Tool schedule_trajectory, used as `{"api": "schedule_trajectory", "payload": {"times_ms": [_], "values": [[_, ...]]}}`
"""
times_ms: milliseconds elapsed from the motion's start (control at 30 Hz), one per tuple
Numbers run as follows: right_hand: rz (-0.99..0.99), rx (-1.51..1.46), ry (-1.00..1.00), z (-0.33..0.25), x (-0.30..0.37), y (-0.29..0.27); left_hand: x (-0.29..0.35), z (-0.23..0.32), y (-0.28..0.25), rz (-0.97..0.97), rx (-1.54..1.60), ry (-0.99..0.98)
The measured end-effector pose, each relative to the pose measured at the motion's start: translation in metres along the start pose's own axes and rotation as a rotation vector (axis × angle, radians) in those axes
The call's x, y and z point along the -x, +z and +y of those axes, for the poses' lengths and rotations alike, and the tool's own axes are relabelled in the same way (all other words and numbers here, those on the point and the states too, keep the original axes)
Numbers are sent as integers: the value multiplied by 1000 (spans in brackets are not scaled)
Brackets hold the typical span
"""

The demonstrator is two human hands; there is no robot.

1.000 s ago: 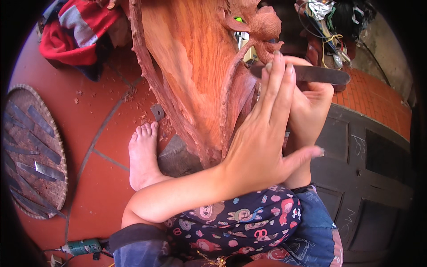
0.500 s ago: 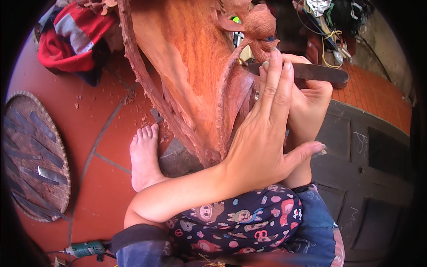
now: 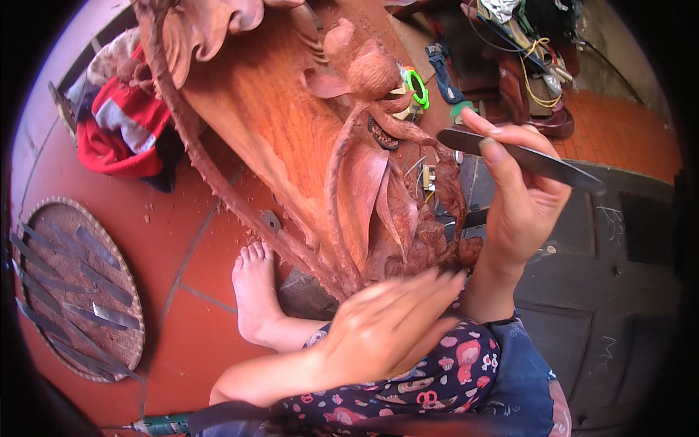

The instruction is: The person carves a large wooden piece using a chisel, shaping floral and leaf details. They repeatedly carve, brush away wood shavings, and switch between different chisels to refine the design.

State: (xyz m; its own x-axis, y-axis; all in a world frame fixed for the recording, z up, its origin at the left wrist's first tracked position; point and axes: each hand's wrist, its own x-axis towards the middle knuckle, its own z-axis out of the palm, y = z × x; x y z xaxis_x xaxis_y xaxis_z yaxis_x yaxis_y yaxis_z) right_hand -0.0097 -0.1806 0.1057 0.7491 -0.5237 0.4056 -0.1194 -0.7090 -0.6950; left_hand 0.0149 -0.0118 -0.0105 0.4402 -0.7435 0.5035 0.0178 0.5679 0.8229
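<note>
1. Reddish-brown wood is hogging the top of the view: a big carving [image 3: 291,138] is spreading from about 11 to 1 o'clock, its narrow end pointing down toward 6.

2. Right hand [image 3: 518,200] is sitting near 3 o'clock with its fingers curling in. It's pinching a flat dark blade [image 3: 535,162] between thumb and fingers, so not much gap there.

3. That blade is lying at a slant near 2 o'clock, one end aiming at 4 and the other coming right up by a knobbly branch of the carving (can't tell if they're actually touching, sorry).

4. Left hand [image 3: 386,328] is hanging out between 5 and 6 o'clock, just below the carving. Its fingers are stretching out close together, back of the hand facing up. It's looking blurry, nothing is showing in its grip, and the palm is hiding from me.

5. Under that hand, dark cartoon-print fabric [image 3: 437,379] is covering the lap.

6. Over at 8 o'clock, a bare foot [image 3: 255,295] is resting beside the carving's lower edge.

7. Further out, between 8 and 9, a round woven tray [image 3: 125,341] is holding a bunch of loose flat blades [image 3: 105,282].

8. Red-and-grey cloth [image 3: 127,131] is piling up at 10 o'clock.
</note>
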Motion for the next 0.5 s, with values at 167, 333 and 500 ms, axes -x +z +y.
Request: {"api": "schedule_trajectory", "payload": {"times_ms": [167,333,500], "values": [[61,-48,-64,1,13,-20,23,13,-27,-4,-378,-78],[135,-100,-55,2,18,-26,-16,12,-18,-220,-840,-174],[111,-173,-103,-4,22,-17,-33,-14,4,-204,-1061,-282]]}}
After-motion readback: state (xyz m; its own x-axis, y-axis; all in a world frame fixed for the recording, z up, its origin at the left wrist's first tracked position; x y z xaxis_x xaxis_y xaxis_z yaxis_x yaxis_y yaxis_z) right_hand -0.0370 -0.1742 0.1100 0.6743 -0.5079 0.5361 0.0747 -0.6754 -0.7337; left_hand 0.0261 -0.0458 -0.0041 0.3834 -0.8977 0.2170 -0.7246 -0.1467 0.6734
